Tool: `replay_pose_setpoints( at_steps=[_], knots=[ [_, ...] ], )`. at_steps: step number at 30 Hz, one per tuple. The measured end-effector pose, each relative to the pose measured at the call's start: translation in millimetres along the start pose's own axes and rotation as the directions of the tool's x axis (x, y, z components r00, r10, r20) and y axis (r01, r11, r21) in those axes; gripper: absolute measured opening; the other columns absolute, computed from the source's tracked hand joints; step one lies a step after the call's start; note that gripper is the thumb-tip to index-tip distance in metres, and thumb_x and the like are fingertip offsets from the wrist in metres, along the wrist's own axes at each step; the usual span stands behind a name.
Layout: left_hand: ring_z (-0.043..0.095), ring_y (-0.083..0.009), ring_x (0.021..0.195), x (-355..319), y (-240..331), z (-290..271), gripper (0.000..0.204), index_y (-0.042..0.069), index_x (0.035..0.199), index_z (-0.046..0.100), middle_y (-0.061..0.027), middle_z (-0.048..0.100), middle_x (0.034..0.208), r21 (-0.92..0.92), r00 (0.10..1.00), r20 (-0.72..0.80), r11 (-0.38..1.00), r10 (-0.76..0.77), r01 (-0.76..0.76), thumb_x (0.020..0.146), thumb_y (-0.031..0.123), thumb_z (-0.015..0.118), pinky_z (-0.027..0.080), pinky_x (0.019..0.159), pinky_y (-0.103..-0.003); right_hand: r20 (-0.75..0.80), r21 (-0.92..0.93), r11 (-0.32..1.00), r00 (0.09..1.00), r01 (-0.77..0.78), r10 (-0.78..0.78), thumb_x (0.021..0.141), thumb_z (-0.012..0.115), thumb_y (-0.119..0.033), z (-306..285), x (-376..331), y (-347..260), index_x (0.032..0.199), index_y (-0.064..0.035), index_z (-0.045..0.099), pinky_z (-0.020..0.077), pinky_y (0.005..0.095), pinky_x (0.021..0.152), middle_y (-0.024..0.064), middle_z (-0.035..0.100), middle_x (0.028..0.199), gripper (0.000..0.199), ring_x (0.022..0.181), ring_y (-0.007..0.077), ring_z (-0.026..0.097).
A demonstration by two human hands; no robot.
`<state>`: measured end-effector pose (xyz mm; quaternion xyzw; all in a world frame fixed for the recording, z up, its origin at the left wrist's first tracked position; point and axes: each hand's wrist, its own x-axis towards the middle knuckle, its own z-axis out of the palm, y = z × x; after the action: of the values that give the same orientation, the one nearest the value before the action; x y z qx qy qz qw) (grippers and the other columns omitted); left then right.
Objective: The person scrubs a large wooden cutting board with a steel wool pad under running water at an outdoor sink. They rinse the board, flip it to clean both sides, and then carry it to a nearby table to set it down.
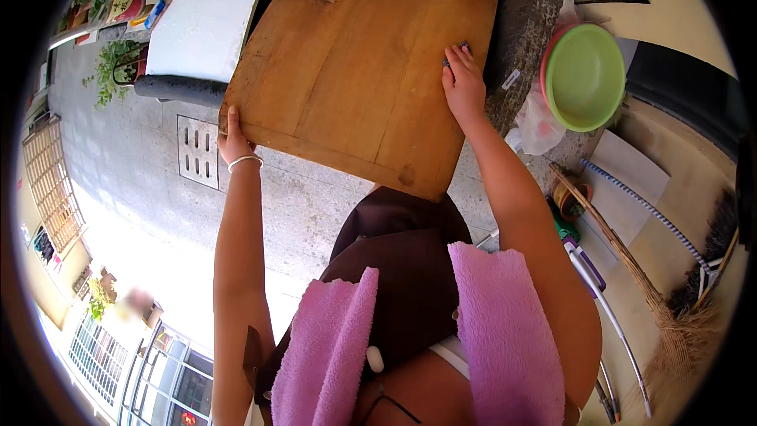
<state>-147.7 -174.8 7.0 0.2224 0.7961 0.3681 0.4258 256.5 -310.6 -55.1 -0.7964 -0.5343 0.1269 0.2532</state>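
**Big wooden board (339, 55) taking up the middle of your view**

So you're standing over this thing with its near edge sitting right by your dark brown apron (402, 260), and its far end is running up to the top of the view. Can't tell what's holding it up underneath.

Your left hand (234, 142) is grasping the near left corner, thumb lying along the top. You're wearing a pale bracelet (245, 161) on that wrist. Your right hand (465, 88) is resting on the board's right side, fingers closing over a small dark pad (464, 46), mostly hidden, so no clue what it's made of.

Left and far, a white table (197, 39) is standing just beside the board. Nearer, a drain grate (199, 151) is sitting in the grey floor (276, 209). Over on the right, a green basin (585, 77) is sitting against a pink one, and a straw broom (670, 339) is leaning nearer you. A purple towel (509, 323) is draping down your front.
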Motion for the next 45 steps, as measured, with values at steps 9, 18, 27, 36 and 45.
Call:
replay_pose_setpoints(
  at_steps=[9, 18, 27, 36, 45],
  knots=[
    [0.069, -0.0328, 0.084, -86, -40, -24, 0.071, -0.002, 0.121, 0.049, -0.0205, 0.065, 0.104, 0.0, 0.737, 0.632, 0.951, -0.24, 0.31, 0.092, 0.062, 0.048, 0.058, 0.072, -0.045, 0.041, 0.102, 0.955, 0.958, 0.28, -0.285, 0.081, 0.06, -0.002, -36, -145, -145, 0.122, 0.0026, 0.058, 0.0412, 0.0418, 0.103, 0.0201, 0.056, 0.129, 0.041, 0.122, 0.0344, 0.052],
    [0.066, -0.0267, 0.094, -67, -46, -53, 0.072, 0.004, 0.127, 0.052, -0.0141, 0.066, 0.112, 0.005, 0.699, 0.649, 0.921, -0.3, 0.39, 0.092, 0.066, 0.044, 0.05, 0.083, -0.041, 0.242, 0.137, 0.816, 0.779, 0.562, -0.578, 0.085, 0.062, -0.017, 9, -97, -213, 0.135, 0.0021, 0.045, 0.0327, 0.0503, 0.108, 0.0227, 0.042, 0.142, 0.056, 0.131, 0.0368, 0.041],
    [0.068, -0.0206, 0.081, -72, -192, -165, 0.043, 0.005, 0.115, 0.058, -0.0101, 0.07, 0.098, 0.037, 0.775, 0.411, 0.858, -0.48, 0.512, 0.093, 0.042, 0.059, 0.05, 0.07, -0.034, 0.49, -0.147, 0.697, 0.664, 0.702, -0.565, 0.081, 0.072, -0.023, -23, -134, -176, 0.144, -0.0019, 0.033, 0.0323, 0.0574, 0.106, 0.0218, 0.027, 0.151, 0.077, 0.136, 0.0419, 0.032],
    [0.068, -0.0195, 0.074, -99, -268, -198, 0.038, 0.005, 0.118, 0.057, -0.01, 0.07, 0.094, -0.037, 0.726, 0.384, 0.776, -0.57, 0.629, 0.092, 0.033, 0.061, 0.05, 0.065, -0.032, 0.27, -0.089, 0.619, 0.617, 0.78, -0.739, 0.087, 0.066, -0.021, 112, -19, -348, 0.142, 0.0044, 0.033, 0.0354, 0.0463, 0.108, 0.0271, 0.028, 0.149, 0.069, 0.133, 0.042, 0.036],
    [0.066, -0.0173, 0.071, -101, -340, -258, 0.037, 0.001, 0.116, 0.058, -0.0095, 0.069, 0.09, -0.236, 0.754, 0.254, 0.717, -0.606, 0.656, 0.092, 0.029, 0.06, 0.048, 0.059, -0.029, 0.556, -0.166, 0.609, 0.584, 0.775, -0.592, 0.083, 0.069, -0.015, -7, -128, -211, 0.142, 0.0081, 0.03, 0.0315, 0.0484, 0.11, 0.0281, 0.025, 0.15, 0.074, 0.137, 0.045, 0.029]
  ],
)
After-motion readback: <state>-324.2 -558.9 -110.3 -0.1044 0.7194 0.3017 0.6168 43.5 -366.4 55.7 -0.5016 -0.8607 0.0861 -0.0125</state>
